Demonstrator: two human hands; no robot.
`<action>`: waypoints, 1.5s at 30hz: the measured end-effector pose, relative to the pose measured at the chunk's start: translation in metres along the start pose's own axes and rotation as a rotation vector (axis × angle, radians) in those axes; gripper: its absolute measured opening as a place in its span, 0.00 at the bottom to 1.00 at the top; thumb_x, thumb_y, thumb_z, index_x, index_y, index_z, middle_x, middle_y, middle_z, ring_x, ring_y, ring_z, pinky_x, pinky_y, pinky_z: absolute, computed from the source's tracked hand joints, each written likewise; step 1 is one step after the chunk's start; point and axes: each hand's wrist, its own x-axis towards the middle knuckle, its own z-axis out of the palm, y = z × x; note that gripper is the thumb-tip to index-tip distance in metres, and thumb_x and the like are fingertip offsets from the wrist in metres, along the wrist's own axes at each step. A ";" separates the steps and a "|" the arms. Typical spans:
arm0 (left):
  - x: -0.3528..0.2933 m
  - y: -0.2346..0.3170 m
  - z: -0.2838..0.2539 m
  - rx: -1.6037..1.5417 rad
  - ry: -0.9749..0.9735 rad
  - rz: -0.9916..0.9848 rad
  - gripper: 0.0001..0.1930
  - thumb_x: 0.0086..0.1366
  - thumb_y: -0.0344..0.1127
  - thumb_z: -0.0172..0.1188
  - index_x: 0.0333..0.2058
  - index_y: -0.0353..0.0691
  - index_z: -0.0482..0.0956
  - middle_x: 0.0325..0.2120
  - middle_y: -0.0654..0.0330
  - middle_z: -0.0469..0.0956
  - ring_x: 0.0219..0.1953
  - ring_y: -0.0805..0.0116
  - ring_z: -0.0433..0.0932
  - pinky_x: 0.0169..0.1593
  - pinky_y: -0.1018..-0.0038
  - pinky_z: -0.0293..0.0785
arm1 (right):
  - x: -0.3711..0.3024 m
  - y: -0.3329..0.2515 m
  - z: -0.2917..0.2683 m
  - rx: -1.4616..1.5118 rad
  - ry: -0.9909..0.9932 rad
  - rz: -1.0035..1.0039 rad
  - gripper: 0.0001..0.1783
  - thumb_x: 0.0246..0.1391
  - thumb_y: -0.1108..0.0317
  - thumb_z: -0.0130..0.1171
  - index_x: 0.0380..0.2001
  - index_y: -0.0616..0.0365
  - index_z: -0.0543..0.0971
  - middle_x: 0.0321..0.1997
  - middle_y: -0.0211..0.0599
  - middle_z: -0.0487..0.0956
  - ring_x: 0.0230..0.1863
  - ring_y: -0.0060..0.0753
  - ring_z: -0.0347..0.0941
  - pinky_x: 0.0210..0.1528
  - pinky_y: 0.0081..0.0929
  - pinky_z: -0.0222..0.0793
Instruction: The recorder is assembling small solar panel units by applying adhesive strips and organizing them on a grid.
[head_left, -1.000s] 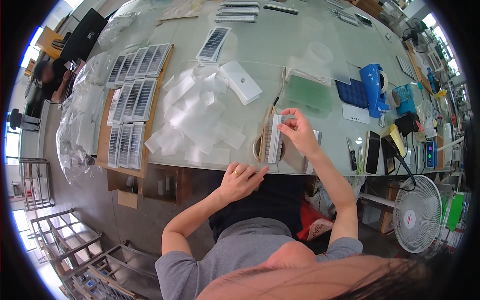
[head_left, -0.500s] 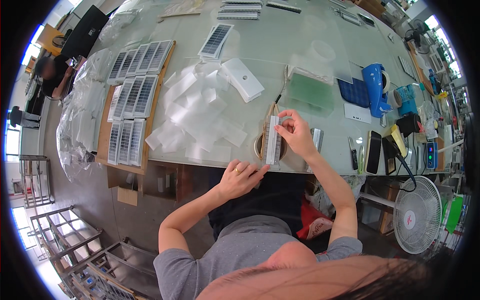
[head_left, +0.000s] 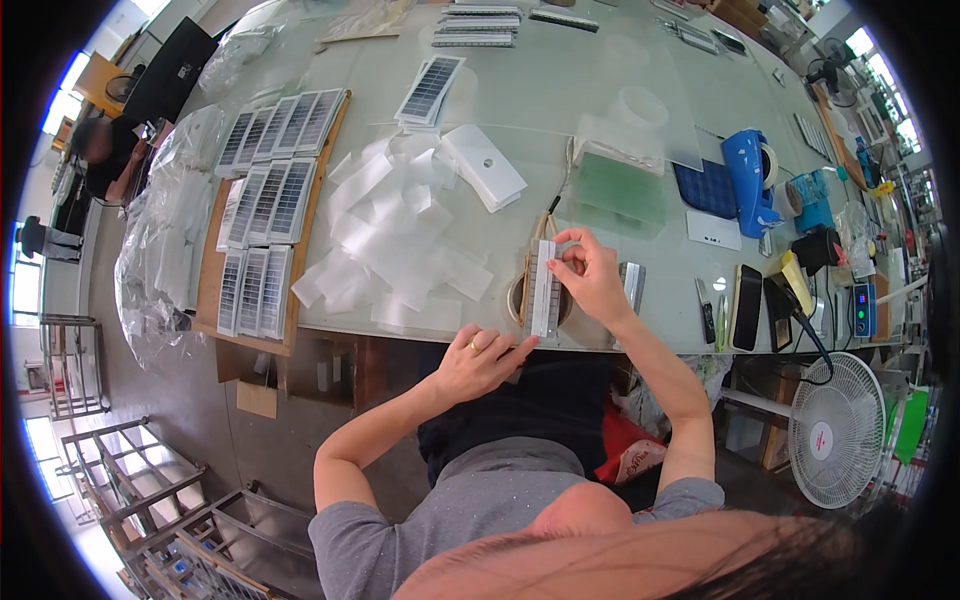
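Note:
A narrow silver-grey panel [head_left: 545, 295] with a gridded edge and a pale strip along its length lies near the table's front edge. Beneath it, a round brownish ring [head_left: 516, 297] shows at both sides. My right hand [head_left: 592, 275] is at the panel's upper right side, thumb and forefinger pinched together on it. Whatever lies between those fingertips is too small to make out. My left hand [head_left: 478, 360], with a ring on one finger, is at the near end. Its forefinger stretches out to the panel's lower corner, while the other fingers bend and the thumb is mostly hidden.
Left of the panel lies a heap of translucent white sheets [head_left: 390, 225], beside a wooden board [head_left: 207, 290] bearing several small solar panels. Green sheets [head_left: 620, 190], a blue tape dispenser [head_left: 752, 185], a knife [head_left: 706, 312] and a cable are to the right. A fan [head_left: 835, 430] stands beyond the edge.
The view has shifted slightly, and the panel with my right hand appears a little lower in the picture. Both hands keep nearly the same pose at the panel.

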 end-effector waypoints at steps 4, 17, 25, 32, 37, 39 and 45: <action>-0.001 0.001 0.000 -0.010 -0.008 -0.001 0.26 0.53 0.40 0.65 0.55 0.52 0.78 0.38 0.70 0.69 0.41 0.72 0.67 0.46 0.71 0.66 | -0.001 -0.002 0.000 -0.005 0.002 -0.014 0.15 0.53 0.73 0.65 0.43 0.59 0.74 0.21 0.26 0.78 0.19 0.12 0.57 0.23 0.17 0.52; 0.000 0.002 0.001 -0.026 -0.003 0.005 0.25 0.54 0.41 0.66 0.54 0.51 0.79 0.37 0.70 0.69 0.41 0.71 0.66 0.45 0.71 0.65 | -0.001 0.004 0.000 -0.204 0.078 -0.021 0.18 0.46 0.60 0.72 0.40 0.49 0.78 0.34 0.20 0.70 0.31 0.20 0.62 0.48 0.28 0.51; -0.001 0.000 0.001 -0.029 -0.010 0.008 0.25 0.55 0.42 0.66 0.54 0.51 0.79 0.36 0.69 0.69 0.40 0.71 0.66 0.44 0.71 0.64 | 0.001 0.010 0.002 -0.198 0.094 -0.025 0.19 0.43 0.58 0.74 0.38 0.49 0.80 0.37 0.21 0.71 0.31 0.21 0.62 0.48 0.26 0.51; 0.001 0.000 0.000 -0.028 0.006 0.005 0.24 0.57 0.43 0.67 0.54 0.52 0.80 0.36 0.69 0.69 0.39 0.71 0.66 0.44 0.72 0.64 | 0.003 0.009 0.000 -0.232 0.081 -0.023 0.18 0.44 0.57 0.74 0.38 0.48 0.80 0.36 0.21 0.71 0.32 0.22 0.63 0.49 0.27 0.50; 0.001 0.000 0.001 -0.026 0.000 0.001 0.24 0.57 0.43 0.67 0.53 0.52 0.80 0.36 0.69 0.69 0.38 0.71 0.66 0.43 0.72 0.65 | 0.004 0.009 0.000 -0.224 0.089 -0.029 0.18 0.43 0.57 0.74 0.37 0.48 0.80 0.36 0.22 0.71 0.32 0.22 0.63 0.49 0.28 0.49; 0.002 0.000 0.002 -0.022 0.014 0.005 0.24 0.56 0.42 0.67 0.54 0.53 0.80 0.36 0.69 0.68 0.38 0.71 0.67 0.42 0.72 0.65 | 0.004 0.010 -0.001 -0.261 0.089 -0.054 0.19 0.43 0.57 0.74 0.38 0.48 0.80 0.37 0.22 0.71 0.32 0.22 0.63 0.49 0.27 0.49; 0.040 -0.046 0.007 0.005 0.131 -0.017 0.19 0.50 0.39 0.67 0.44 0.50 0.81 0.40 0.63 0.72 0.40 0.63 0.71 0.41 0.65 0.70 | 0.007 0.003 -0.009 -0.192 0.147 -0.037 0.25 0.43 0.58 0.73 0.45 0.48 0.75 0.41 0.23 0.71 0.34 0.23 0.65 0.49 0.33 0.49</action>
